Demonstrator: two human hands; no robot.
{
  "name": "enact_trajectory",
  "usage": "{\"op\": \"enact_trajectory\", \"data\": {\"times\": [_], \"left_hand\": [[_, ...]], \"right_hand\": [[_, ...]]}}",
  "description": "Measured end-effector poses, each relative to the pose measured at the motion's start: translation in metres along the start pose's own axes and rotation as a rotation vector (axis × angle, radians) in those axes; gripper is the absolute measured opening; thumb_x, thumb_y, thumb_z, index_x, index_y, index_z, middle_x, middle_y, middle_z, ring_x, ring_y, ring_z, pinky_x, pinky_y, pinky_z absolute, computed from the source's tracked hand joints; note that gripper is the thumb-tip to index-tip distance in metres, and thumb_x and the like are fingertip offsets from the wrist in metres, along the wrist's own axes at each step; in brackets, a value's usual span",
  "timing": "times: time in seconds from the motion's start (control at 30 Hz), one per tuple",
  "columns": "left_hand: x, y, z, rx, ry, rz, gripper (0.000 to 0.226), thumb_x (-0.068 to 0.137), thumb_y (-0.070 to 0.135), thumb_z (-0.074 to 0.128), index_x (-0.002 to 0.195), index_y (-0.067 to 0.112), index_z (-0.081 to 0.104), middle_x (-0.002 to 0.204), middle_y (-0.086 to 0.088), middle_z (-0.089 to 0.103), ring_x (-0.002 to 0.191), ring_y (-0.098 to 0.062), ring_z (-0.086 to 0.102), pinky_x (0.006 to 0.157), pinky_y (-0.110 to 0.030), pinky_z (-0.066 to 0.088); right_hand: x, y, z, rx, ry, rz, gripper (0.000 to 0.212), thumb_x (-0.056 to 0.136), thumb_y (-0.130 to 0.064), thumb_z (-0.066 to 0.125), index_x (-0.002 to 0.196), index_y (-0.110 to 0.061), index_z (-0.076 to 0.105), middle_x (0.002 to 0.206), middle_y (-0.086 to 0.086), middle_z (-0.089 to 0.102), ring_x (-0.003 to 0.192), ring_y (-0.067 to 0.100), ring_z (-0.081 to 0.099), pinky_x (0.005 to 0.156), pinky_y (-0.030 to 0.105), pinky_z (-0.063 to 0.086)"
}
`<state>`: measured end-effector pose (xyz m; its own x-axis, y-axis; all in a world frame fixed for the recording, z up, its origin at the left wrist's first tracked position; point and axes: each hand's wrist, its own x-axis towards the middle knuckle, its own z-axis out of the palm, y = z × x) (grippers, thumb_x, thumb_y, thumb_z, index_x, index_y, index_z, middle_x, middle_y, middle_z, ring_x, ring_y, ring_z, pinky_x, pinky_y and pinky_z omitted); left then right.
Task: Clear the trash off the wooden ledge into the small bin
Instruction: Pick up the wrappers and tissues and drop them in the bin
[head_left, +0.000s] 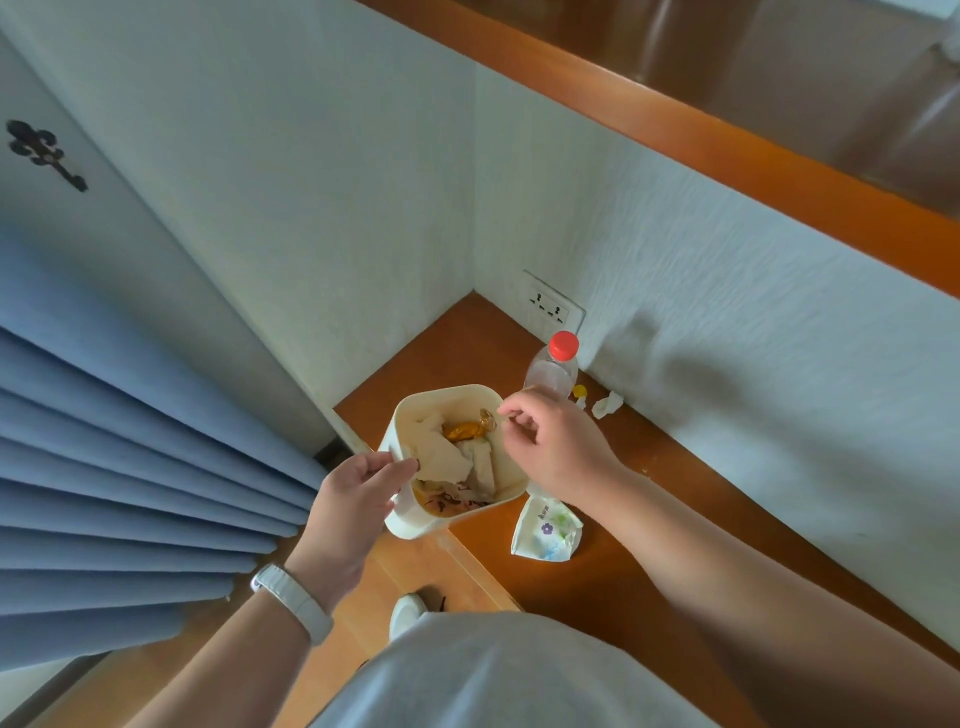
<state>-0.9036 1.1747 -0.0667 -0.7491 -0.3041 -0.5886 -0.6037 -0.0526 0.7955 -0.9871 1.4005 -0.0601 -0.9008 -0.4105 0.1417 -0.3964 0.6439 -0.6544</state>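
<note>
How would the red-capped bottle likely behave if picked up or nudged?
The bottle looks clear and nearly empty, so probably light. Standing upright and narrow on the ledge, it may tip easily, then roll. Thin plastic would likely dent under a firm grip.

Both forearms are bare from the elbow down to the hands, with no sleeve reaching into view on either side. The left hand (358, 491) has a white band (293, 603) around its wrist, smooth and plain, wider across the top of the wrist where it looks like a slim watch or tracker; its face cannot be read. The right hand (558, 447) wears nothing on wrist or fingers. At the bottom of the view the torso is covered by a light grey shirt (498, 675) of plain, soft fabric with no print, buttons or seams showing.
</note>
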Motion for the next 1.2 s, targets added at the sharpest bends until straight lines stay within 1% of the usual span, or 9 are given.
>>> {"op": "enact_trajectory", "data": {"times": [0.13,0.27,0.4,0.5,0.67,0.83,0.97,1.1,1.2], "left_hand": [[0.001,-0.001,-0.002,-0.005,0.013,-0.003,0.021,0.096,0.030,0.071,0.106,0.011,0.074,0.107,-0.011,0.080,0.108,-0.030,0.072,0.099,-0.045,0.056],[0.000,-0.004,-0.005,-0.018,0.026,-0.011,0.020,0.096,0.029,0.071,0.106,0.012,0.073,0.107,-0.011,0.080,0.109,-0.030,0.072,0.103,-0.049,0.055],[-0.004,-0.008,-0.009,-0.017,0.062,-0.019,0.019,0.096,0.028,0.071,0.107,0.013,0.073,0.108,-0.011,0.080,0.111,-0.030,0.071,0.105,-0.049,0.054],[-0.007,-0.009,-0.010,-0.016,0.094,-0.032,0.020,0.096,0.029,0.071,0.106,0.012,0.074,0.108,-0.011,0.080,0.111,-0.029,0.071,0.105,-0.049,0.054],[-0.012,-0.011,-0.011,-0.013,0.135,-0.034,0.019,0.096,0.029,0.071,0.105,0.013,0.075,0.106,-0.010,0.081,0.110,-0.028,0.072,0.103,-0.047,0.054],[-0.015,-0.009,-0.006,-0.006,0.143,-0.027,0.019,0.096,0.030,0.071,0.106,0.014,0.075,0.103,-0.007,0.083,0.107,-0.025,0.074,0.099,-0.043,0.055],[-0.014,-0.008,-0.001,0.003,0.123,-0.013,0.019,0.096,0.030,0.071,0.105,0.013,0.074,0.102,-0.006,0.082,0.106,-0.025,0.074,0.095,-0.039,0.055],[-0.013,-0.006,0.002,0.008,0.097,-0.006,0.020,0.096,0.031,0.072,0.106,0.014,0.074,0.104,-0.006,0.082,0.106,-0.025,0.074,0.093,-0.038,0.055],[-0.011,-0.004,0.003,0.002,0.071,0.007,0.019,0.096,0.030,0.072,0.105,0.014,0.075,0.104,-0.006,0.082,0.106,-0.026,0.074,0.092,-0.038,0.055]], "right_hand": [[-0.010,0.042,0.004,-0.056,0.014,0.158,0.012,0.091,-0.019,0.065,0.103,-0.019,0.065,0.094,-0.011,0.059,0.082,0.010,0.062,0.064,0.024,0.055],[-0.029,0.095,0.027,-0.237,-0.215,0.352,0.026,0.093,-0.027,0.058,0.118,-0.021,0.063,0.110,-0.007,0.060,0.094,0.009,0.056,0.075,0.020,0.048],[-0.045,0.120,0.049,-0.305,-0.329,0.371,0.035,0.090,-0.033,0.065,0.123,-0.024,0.058,0.117,-0.006,0.058,0.094,0.010,0.057,0.078,0.022,0.052],[-0.046,0.128,0.061,-0.345,-0.389,0.352,0.039,0.091,-0.034,0.062,0.127,-0.022,0.054,0.118,-0.001,0.057,0.096,0.013,0.058,0.079,0.027,0.056],[-0.038,0.137,0.070,-0.376,-0.431,0.334,0.031,0.092,-0.027,0.061,0.122,-0.020,0.057,0.112,-0.002,0.054,0.091,0.011,0.051,0.077,0.025,0.051],[-0.039,0.142,0.071,-0.378,-0.424,0.367,0.022,0.095,-0.031,0.055,0.114,-0.021,0.060,0.096,-0.008,0.056,0.081,0.009,0.056,0.064,0.020,0.049],[-0.046,0.146,0.065,-0.385,-0.367,0.395,0.023,0.096,-0.027,0.052,0.116,-0.020,0.060,0.098,-0.006,0.059,0.081,0.009,0.057,0.064,0.020,0.049],[-0.053,0.144,0.053,-0.371,-0.303,0.425,0.023,0.095,-0.026,0.056,0.116,-0.021,0.062,0.101,-0.006,0.063,0.081,0.008,0.058,0.066,0.019,0.050],[-0.055,0.136,0.044,-0.356,-0.248,0.440,0.019,0.095,-0.027,0.057,0.111,-0.022,0.063,0.096,-0.010,0.060,0.077,0.007,0.055,0.061,0.014,0.043]]}}
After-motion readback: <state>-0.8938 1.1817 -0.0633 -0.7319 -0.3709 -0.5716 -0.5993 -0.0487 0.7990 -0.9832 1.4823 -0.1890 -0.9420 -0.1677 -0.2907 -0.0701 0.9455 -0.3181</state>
